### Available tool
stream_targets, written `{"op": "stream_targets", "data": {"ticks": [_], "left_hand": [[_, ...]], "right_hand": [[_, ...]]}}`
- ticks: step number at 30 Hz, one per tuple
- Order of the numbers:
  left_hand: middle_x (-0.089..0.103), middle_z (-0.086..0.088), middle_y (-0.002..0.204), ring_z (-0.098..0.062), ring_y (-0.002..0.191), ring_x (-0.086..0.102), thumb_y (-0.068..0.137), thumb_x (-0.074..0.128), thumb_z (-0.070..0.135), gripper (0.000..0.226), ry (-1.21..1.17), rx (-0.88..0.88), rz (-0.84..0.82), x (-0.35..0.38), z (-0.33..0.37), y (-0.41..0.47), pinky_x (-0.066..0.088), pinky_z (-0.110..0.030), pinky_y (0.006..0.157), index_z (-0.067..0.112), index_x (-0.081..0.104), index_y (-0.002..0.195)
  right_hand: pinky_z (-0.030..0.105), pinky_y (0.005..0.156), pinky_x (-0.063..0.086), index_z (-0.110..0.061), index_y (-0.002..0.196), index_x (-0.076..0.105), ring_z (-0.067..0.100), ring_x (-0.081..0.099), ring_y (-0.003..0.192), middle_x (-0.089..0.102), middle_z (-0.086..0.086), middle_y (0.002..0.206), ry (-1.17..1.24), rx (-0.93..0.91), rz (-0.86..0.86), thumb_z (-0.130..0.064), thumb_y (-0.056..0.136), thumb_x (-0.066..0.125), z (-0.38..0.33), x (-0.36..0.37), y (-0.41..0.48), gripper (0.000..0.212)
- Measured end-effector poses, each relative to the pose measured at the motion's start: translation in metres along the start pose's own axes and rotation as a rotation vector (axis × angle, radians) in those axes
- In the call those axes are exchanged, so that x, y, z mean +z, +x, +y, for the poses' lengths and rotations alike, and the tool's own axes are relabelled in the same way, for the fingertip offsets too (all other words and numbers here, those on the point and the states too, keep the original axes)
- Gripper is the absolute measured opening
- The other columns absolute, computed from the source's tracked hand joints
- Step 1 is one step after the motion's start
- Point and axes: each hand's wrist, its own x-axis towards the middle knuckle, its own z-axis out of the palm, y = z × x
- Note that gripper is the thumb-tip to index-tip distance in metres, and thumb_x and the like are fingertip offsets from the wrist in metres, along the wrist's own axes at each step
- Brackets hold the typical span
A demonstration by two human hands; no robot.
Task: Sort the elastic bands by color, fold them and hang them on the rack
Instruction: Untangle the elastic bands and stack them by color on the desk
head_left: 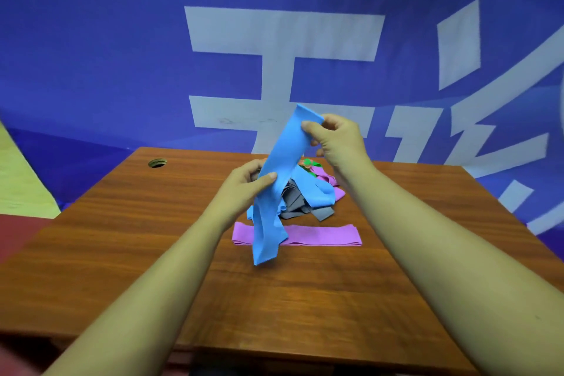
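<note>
So the blue band is up in the air between both hands, over the middle of the surface, running slantwise from top right down to its loose tail. The tail hangs in front of the purple band, and I can't tell if it touches.

The right hand has a pinch grip on the top end, thumb in front and fingers curled behind. The left hand has its grip partway down, thumb pressed across the front of the strip and fingers wrapped round the back.

Looks to me like the straighten-it-out step just before folding. The lower part is twisted and doubled over on itself, so the next move probably needs the left hand's grip to run down and flatten it, then bring the ends together evenly. The stuff looks floppy and stretchy, so I'd guess it won't hold a crease on its own.

The purple band lies flat and folded, nearer the person than the pile. The pile sits just behind the hands, with another blue band, grey, more purple and a bit of green showing.

Hard to see:
- No rack anywhere in view.
- The hands and held band cover a chunk of the pile, so no idea how many bands are left.
- The left hand's fingertips are hidden behind the band.

There's a cable hole at the far left of the surface, and a big blue banner behind.
</note>
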Motion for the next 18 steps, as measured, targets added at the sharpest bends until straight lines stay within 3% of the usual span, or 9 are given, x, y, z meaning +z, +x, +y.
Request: {"op": "stream_targets", "data": {"ticks": [3,7,10,13,15,18], "left_hand": [[0.070,0.006,0.090,-0.010,0.080,0.063,0.095,0.060,0.016,0.008,-0.072,-0.027,-0.043,0.008,0.006,-0.015,0.047,-0.024,0.075,0.018,0.068,0.099],[0.070,-0.010,0.091,-0.020,0.076,0.065,0.087,0.069,0.021,0.023,-0.077,-0.133,-0.164,0.008,0.004,-0.028,0.049,-0.035,0.078,0.008,0.067,0.105],[0.070,-0.013,0.087,-0.018,0.074,0.063,0.087,0.071,0.020,0.026,0.024,-0.204,-0.243,0.010,-0.001,-0.037,0.047,-0.035,0.077,0.002,0.065,0.106],[0.072,-0.022,0.093,-0.021,0.080,0.065,0.080,0.077,0.027,0.036,0.019,-0.279,-0.283,0.013,-0.011,-0.047,0.047,-0.033,0.076,0.003,0.065,0.104],[0.068,-0.017,0.087,-0.021,0.078,0.059,0.070,0.081,0.037,0.049,0.068,-0.354,-0.346,0.014,-0.021,-0.055,0.044,-0.031,0.070,0.002,0.066,0.100],[0.069,-0.006,0.085,-0.015,0.074,0.061,0.072,0.081,0.036,0.037,0.105,-0.454,-0.468,0.011,-0.036,-0.070,0.045,-0.026,0.068,0.007,0.070,0.092]], "right_hand": [[0.032,0.065,0.044,-0.008,0.089,0.065,0.022,0.060,0.072,0.065,0.011,0.083,0.123,0.165,-0.056,-0.012,0.084,0.068,0.012,-0.016,-0.009,0.007],[0.032,0.066,0.046,-0.010,0.096,0.068,0.025,0.062,0.075,0.068,0.014,0.090,0.197,0.306,-0.120,-0.004,0.087,0.066,0.025,-0.043,-0.021,0.011],[0.031,0.066,0.049,-0.007,0.099,0.068,0.023,0.062,0.076,0.067,0.014,0.090,0.100,0.378,-0.141,-0.010,0.089,0.067,0.031,-0.058,-0.031,0.011],[0.032,0.067,0.051,-0.007,0.098,0.068,0.021,0.063,0.076,0.068,0.014,0.092,0.002,0.380,-0.151,-0.013,0.089,0.067,0.032,-0.067,-0.039,0.010],[0.029,0.061,0.051,-0.004,0.100,0.067,0.017,0.062,0.065,0.066,0.014,0.090,0.001,0.340,-0.116,-0.010,0.089,0.067,0.027,-0.069,-0.042,0.013],[0.030,0.060,0.052,-0.002,0.097,0.065,0.022,0.063,0.071,0.066,0.016,0.087,0.006,0.273,-0.022,-0.008,0.090,0.064,0.017,-0.073,-0.044,0.009]]}}
